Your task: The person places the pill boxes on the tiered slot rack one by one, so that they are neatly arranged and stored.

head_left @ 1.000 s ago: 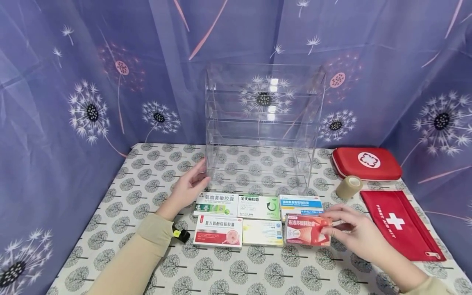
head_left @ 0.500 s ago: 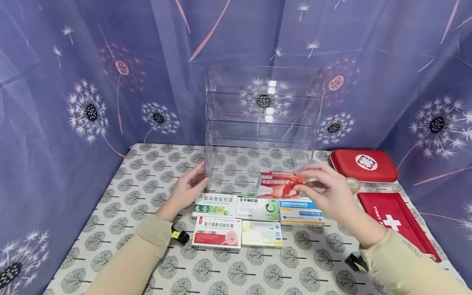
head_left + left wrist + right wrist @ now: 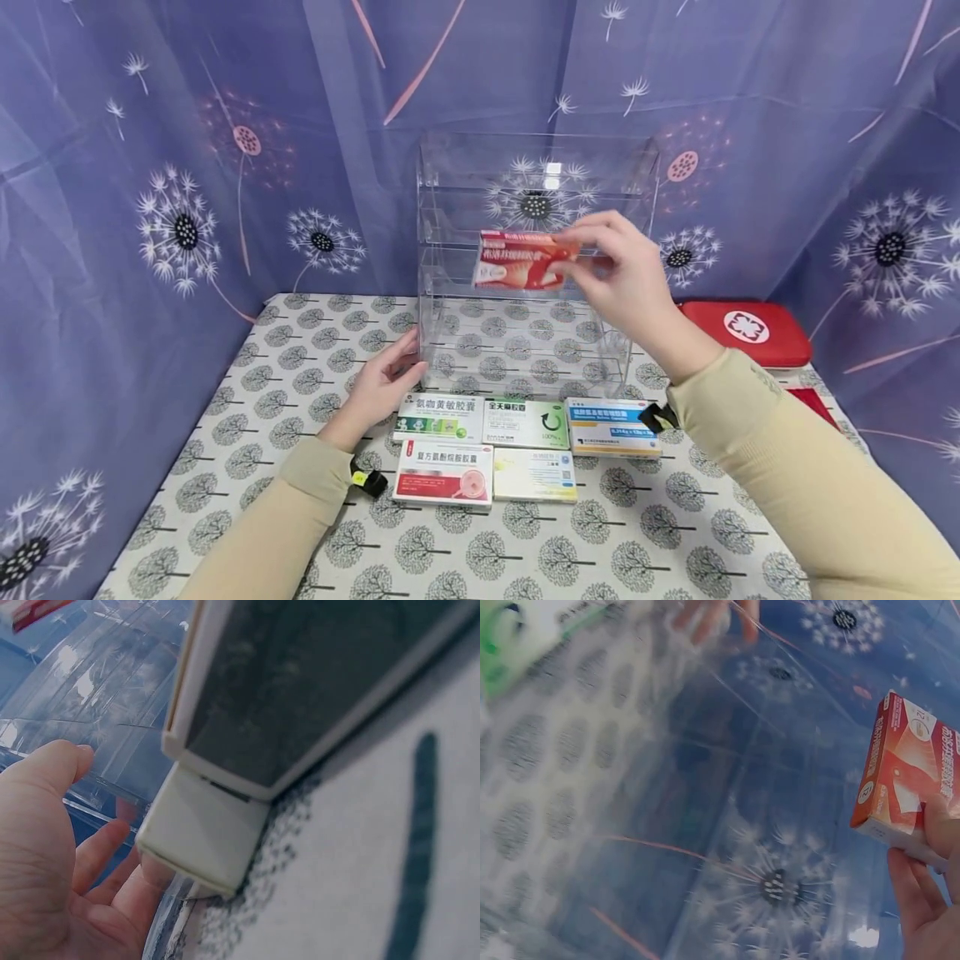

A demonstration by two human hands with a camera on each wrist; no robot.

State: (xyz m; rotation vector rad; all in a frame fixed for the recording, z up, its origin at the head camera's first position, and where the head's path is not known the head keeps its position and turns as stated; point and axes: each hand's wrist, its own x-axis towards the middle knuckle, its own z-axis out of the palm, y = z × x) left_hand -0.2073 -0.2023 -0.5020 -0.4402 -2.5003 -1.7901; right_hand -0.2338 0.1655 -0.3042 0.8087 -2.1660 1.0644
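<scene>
My right hand (image 3: 626, 267) pinches a red and orange medicine box (image 3: 525, 260) between thumb and fingers. It holds the box up in front of the middle tiers of a clear tiered display rack (image 3: 517, 293). The right wrist view shows the box (image 3: 907, 761) close up in the fingertips. Against the rack's lower left side rests my left hand (image 3: 384, 375), its fingers loosely bent. In front of the rack lie a white-green capsule box (image 3: 438, 417), a green-white box (image 3: 525, 423), a blue-white box (image 3: 613, 427), a red-white box (image 3: 444, 472) and a pale yellow box (image 3: 534, 475).
A red hard case (image 3: 746, 333) with a white emblem sits at the back right. Part of a red pouch (image 3: 816, 406) shows beside my right sleeve. The tablecloth (image 3: 277, 417) has a tree print. A purple dandelion curtain (image 3: 360, 125) hangs behind and at both sides.
My right hand has lifted the red medicine box from the front row's right end and carried it up and leftward before the rack. The left hand has stayed at the rack's side.
</scene>
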